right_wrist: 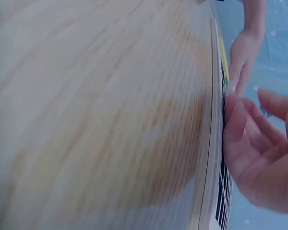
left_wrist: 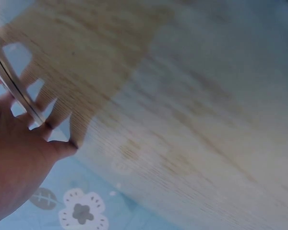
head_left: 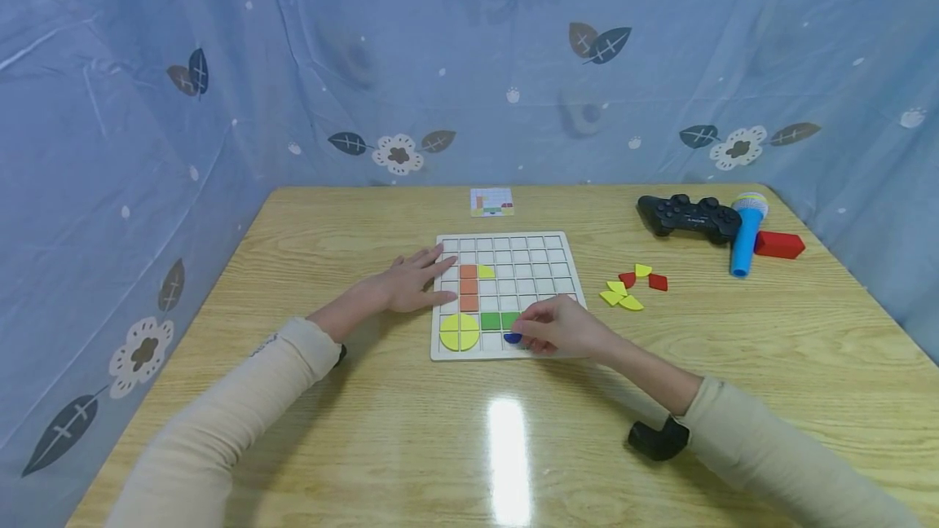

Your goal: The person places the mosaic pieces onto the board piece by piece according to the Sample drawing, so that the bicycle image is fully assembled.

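A white grid board [head_left: 543, 267] lies on the wooden table. My left hand [head_left: 414, 282], fingers spread, rests across the board's left edge. At the board's lower middle, my right hand [head_left: 561, 327] pinches a small dark blue rounded piece [head_left: 511, 338] between thumb and fingertips, just below two green squares [head_left: 491, 321]. The fingers partly hide the blue piece and the second green square. Three orange squares [head_left: 468, 285] stand in a column on the board, with a yellow quarter-circle [head_left: 486, 272] beside the top one. Yellow quarters form a full circle [head_left: 459, 332] in the lower left corner.
Behind the board lies a small pattern card [head_left: 491, 203]. Loose yellow pieces [head_left: 631, 302] and red pieces [head_left: 658, 282] lie to its right. Farther right are a black game controller [head_left: 689, 217], a blue toy microphone [head_left: 745, 239] and a red block [head_left: 779, 245]. A patterned blue curtain [head_left: 469, 63] hangs behind.
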A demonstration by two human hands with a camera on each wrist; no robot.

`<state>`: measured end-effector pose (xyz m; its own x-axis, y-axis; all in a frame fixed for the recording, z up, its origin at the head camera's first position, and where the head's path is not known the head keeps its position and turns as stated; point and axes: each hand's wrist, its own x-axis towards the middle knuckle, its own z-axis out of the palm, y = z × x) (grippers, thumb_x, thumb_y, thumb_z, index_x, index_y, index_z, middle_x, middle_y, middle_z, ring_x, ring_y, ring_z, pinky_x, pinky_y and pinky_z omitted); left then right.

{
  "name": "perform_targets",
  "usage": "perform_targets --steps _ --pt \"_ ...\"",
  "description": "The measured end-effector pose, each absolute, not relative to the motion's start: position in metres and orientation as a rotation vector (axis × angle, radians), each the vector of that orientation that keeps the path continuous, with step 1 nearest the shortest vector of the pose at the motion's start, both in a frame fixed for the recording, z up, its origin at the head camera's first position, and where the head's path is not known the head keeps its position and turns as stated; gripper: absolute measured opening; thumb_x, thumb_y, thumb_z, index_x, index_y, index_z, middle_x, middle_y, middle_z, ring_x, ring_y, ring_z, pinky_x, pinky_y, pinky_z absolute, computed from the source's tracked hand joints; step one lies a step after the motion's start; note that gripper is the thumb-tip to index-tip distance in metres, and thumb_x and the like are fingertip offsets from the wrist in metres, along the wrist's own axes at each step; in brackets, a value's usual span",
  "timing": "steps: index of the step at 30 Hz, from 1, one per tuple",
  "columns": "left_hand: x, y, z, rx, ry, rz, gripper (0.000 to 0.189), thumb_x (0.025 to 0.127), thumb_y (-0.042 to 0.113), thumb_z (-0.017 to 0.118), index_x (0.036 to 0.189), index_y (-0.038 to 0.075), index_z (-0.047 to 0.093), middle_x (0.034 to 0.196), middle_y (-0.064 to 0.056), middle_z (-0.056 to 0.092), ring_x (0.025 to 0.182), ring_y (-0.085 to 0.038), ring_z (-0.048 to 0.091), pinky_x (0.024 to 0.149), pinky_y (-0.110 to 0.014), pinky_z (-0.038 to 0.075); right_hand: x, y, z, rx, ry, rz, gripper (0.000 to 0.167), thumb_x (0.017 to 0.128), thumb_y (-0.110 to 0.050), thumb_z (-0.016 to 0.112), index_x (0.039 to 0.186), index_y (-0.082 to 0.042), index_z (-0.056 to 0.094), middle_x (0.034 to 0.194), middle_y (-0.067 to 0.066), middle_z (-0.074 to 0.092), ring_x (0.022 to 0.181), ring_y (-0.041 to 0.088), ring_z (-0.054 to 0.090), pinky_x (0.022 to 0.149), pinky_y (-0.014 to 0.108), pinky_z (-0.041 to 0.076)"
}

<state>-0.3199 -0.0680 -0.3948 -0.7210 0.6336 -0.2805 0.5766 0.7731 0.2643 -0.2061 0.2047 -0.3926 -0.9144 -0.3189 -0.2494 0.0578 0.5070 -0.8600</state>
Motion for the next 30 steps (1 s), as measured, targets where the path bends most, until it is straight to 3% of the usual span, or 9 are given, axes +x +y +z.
perform_targets --steps 8,13,22,30 --pt "-0.321 -0.068 -0.394 0.945 2.613 0.237 0.076 0.096 0.06 0.039 0.155 0.022 0.009 0.159 -0.008 -0.005 0.143 -0.032 -0.002 0.111 -0.057 0.002 -0.204 0.21 -0.392 -0.215 2.264 -1.463 0.03 0.095 -0.024 0.062 0.114 -0.002 0.066 0.085 0.008 0.071 0.066 0.02 0.064 0.055 0.025 0.047" --pt "-0.32 -0.069 -0.394 0.954 2.611 0.25 0.077 0.096 0.059 0.04 0.155 0.021 0.01 0.159 -0.009 -0.004 0.143 -0.032 -0.001 0.111 -0.058 0.002 -0.205 0.212 -0.392 -0.218 2.248 -1.471 0.033 0.095 -0.025 0.061 0.118 -0.002 0.064 0.088 0.009 0.071 0.069 0.022 0.065 0.057 0.026 0.049" --pt "-0.32 -0.069 -0.397 0.949 2.602 0.246 0.076 0.096 0.061 0.038 0.155 0.023 0.008 0.159 -0.006 -0.006 0.143 -0.031 -0.004 0.111 -0.057 0.0 -0.209 0.227 -0.393 -0.213 2.084 -1.542 0.043 0.095 -0.03 0.061 0.123 0.001 0.059 0.098 0.014 0.069 0.082 0.024 0.065 0.072 0.031 0.055" --pt "-0.318 -0.069 -0.393 0.942 2.606 0.258 0.075 0.096 0.058 0.04 0.155 0.021 0.01 0.159 -0.008 -0.004 0.143 -0.031 -0.003 0.11 -0.057 0.0 -0.209 0.26 -0.395 -0.183 1.873 -1.71 0.046 0.098 -0.02 0.056 0.132 0.01 0.047 0.108 0.017 0.064 0.09 0.022 0.063 0.081 0.033 0.053"
